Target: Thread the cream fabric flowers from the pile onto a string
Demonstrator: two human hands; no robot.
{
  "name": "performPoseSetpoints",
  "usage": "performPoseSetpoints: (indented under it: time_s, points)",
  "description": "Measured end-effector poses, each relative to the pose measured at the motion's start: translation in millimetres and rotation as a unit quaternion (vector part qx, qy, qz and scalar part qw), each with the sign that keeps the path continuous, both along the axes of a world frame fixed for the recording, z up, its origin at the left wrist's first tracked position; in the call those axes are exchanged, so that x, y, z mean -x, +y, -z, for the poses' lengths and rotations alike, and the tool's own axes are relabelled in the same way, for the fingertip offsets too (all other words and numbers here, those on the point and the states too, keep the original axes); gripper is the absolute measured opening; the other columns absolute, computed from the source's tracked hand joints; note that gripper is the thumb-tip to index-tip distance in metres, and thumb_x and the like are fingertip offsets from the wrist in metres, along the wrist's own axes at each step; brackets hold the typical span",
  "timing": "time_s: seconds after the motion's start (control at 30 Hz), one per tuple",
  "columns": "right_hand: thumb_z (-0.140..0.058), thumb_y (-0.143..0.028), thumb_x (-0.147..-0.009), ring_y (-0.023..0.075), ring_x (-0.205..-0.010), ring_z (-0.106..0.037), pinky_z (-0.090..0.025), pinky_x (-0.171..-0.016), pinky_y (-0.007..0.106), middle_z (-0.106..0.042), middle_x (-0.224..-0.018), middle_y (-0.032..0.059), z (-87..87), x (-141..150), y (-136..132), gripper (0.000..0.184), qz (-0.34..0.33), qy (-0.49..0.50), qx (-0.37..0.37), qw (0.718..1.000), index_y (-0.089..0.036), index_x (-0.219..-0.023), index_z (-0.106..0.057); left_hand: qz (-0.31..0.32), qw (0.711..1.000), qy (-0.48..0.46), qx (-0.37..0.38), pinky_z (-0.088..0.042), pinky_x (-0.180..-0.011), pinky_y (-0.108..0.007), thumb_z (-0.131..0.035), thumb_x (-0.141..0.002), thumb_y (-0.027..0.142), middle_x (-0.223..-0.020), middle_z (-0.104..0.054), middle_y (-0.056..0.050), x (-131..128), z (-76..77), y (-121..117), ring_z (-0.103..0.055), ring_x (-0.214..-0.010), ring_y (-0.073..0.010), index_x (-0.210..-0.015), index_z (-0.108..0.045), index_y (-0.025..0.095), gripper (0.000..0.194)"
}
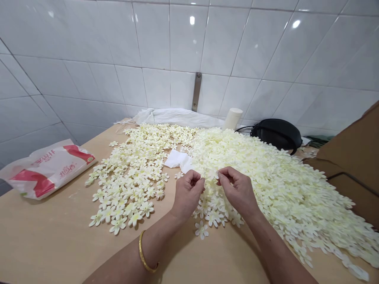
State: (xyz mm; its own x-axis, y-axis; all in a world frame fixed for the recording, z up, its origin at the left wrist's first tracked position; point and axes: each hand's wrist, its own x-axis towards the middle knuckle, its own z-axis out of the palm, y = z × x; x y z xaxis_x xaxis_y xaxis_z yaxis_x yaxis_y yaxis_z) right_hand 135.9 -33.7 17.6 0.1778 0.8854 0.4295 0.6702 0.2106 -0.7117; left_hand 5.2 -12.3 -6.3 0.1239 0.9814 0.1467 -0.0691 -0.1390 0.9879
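My left hand is closed in a pinch in front of the big flower pile, a gold bangle round its wrist. Opposite it, my right hand pinches thumb against forefinger. A pale artificial flower seems to be held between the two sets of fingertips; its outline blends into the flowers behind. The large heap of flat, pale yellow-white flowers spreads to the right. On the left lie many cupped flowers in a looser spread. One single flower rests just below my hands.
A folded white tissue lies between both flower groups. A tissue pack sits at the table's left. Behind stand a white cylinder and a black case; a cardboard box borders the right. The tiled wall closes the back.
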Motion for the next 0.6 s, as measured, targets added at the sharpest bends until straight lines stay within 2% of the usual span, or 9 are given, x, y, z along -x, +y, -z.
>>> performPoseSetpoints:
  time_s: [0.07, 0.13, 0.17, 0.2, 0.23, 0.33, 0.4, 0.5, 0.6]
  points:
    - [-0.046, -0.021, -0.075, 0.0122, -0.048, -0.048, -0.036, -0.044, 0.023, -0.053, -0.056, 0.0004, -0.2, -7, 2, 0.013, 0.079, -0.041, -0.043, 0.995, -0.017, -0.066, -0.054, 0.004, 1.0, -0.015, 0.009, -0.04, -0.05, -0.021, -0.053, -0.068, 0.025, -0.05, -0.045, 0.005, 0, -0.8, 0, -0.046, -0.047, -0.0085, -0.059, -0.046, 0.017, 0.014]
    - [-0.049, -0.02, -0.074, 0.0128, -0.05, -0.048, -0.037, -0.047, 0.024, -0.053, -0.059, 0.0009, -2.1, -13, 2, 0.006, 0.165, -0.081, -0.102, 0.978, -0.017, -0.072, -0.053, 0.007, 0.999, -0.026, 0.02, -0.04, -0.05, -0.021, -0.054, -0.068, 0.026, -0.05, -0.046, 0.005, 0, -1.2, 0, -0.047, -0.047, -0.0082, -0.059, -0.046, 0.017, 0.015]
    - [-0.05, -0.02, -0.074, 0.0131, -0.052, -0.048, -0.038, -0.049, 0.025, -0.053, -0.061, 0.0011, -3.3, -14, 2, 0.004, 0.184, -0.091, -0.121, 0.971, -0.017, -0.073, -0.053, 0.008, 0.999, -0.028, 0.024, -0.04, -0.049, -0.021, -0.054, -0.067, 0.026, -0.05, -0.046, 0.005, 0, -1.2, -1, -0.047, -0.047, -0.008, -0.059, -0.046, 0.016, 0.015]
    - [-0.051, -0.021, -0.074, 0.013, -0.052, -0.048, -0.038, -0.05, 0.025, -0.053, -0.061, 0.0011, -4.5, -13, 1, 0.004, 0.177, -0.092, -0.128, 0.972, -0.017, -0.074, -0.052, 0.007, 0.999, -0.029, 0.026, -0.04, -0.049, -0.021, -0.054, -0.067, 0.025, -0.049, -0.046, 0.005, -1, -1.0, -1, -0.046, -0.046, -0.0079, -0.058, -0.046, 0.016, 0.015]
    - [-0.051, -0.021, -0.075, 0.0127, -0.052, -0.048, -0.038, -0.049, 0.024, -0.053, -0.061, 0.0011, -5.4, -11, 0, 0.005, 0.142, -0.085, -0.121, 0.979, -0.017, -0.073, -0.052, 0.007, 0.999, -0.03, 0.025, -0.04, -0.049, -0.021, -0.055, -0.067, 0.025, -0.049, -0.046, 0.005, -1, -0.8, -1, -0.046, -0.046, -0.0078, -0.058, -0.046, 0.016, 0.015]
    - [-0.05, -0.022, -0.077, 0.0123, -0.054, -0.05, -0.04, -0.049, 0.023, -0.056, -0.062, 0.0014, -4.7, 2, -3, 0.009, -0.028, -0.06, -0.07, 0.995, -0.017, -0.072, -0.055, 0.012, 0.999, -0.04, 0.017, -0.04, -0.049, -0.02, -0.055, -0.066, 0.023, -0.049, -0.046, 0.005, -1, -0.9, -1, -0.046, -0.047, -0.0074, -0.058, -0.047, 0.016, 0.013]
    - [-0.049, -0.02, -0.078, 0.0126, -0.059, -0.052, -0.041, -0.053, 0.023, -0.057, -0.066, 0.002, -1.8, 10, -4, 0.01, -0.09, -0.061, -0.064, 0.992, -0.017, -0.072, -0.056, 0.027, 0.998, -0.058, 0.024, -0.042, -0.051, -0.02, -0.056, -0.065, 0.022, -0.05, -0.046, 0.005, -1, -2.4, -1, -0.048, -0.048, -0.0074, -0.058, -0.047, 0.016, 0.012]
    - [-0.043, -0.016, -0.079, 0.0125, -0.059, -0.051, -0.039, -0.055, 0.023, -0.056, -0.065, 0.0021, 1.9, 14, -4, 0.015, -0.092, -0.074, -0.067, 0.991, -0.017, -0.071, -0.056, 0.057, 0.994, -0.077, 0.054, -0.045, -0.055, -0.023, -0.057, -0.064, 0.024, -0.052, -0.049, 0.004, -1, -5.5, -2, -0.051, -0.05, -0.0085, -0.059, -0.049, 0.015, 0.013]
    - [-0.042, -0.015, -0.079, 0.0121, -0.056, -0.05, -0.038, -0.053, 0.023, -0.054, -0.063, 0.0016, 2.2, 12, -4, 0.017, -0.085, -0.077, -0.059, 0.992, -0.017, -0.069, -0.054, 0.062, 0.992, -0.083, 0.067, -0.045, -0.054, -0.023, -0.058, -0.064, 0.024, -0.05, -0.049, 0.005, -1, -6.3, -2, -0.052, -0.049, -0.0088, -0.058, -0.049, 0.015, 0.014]
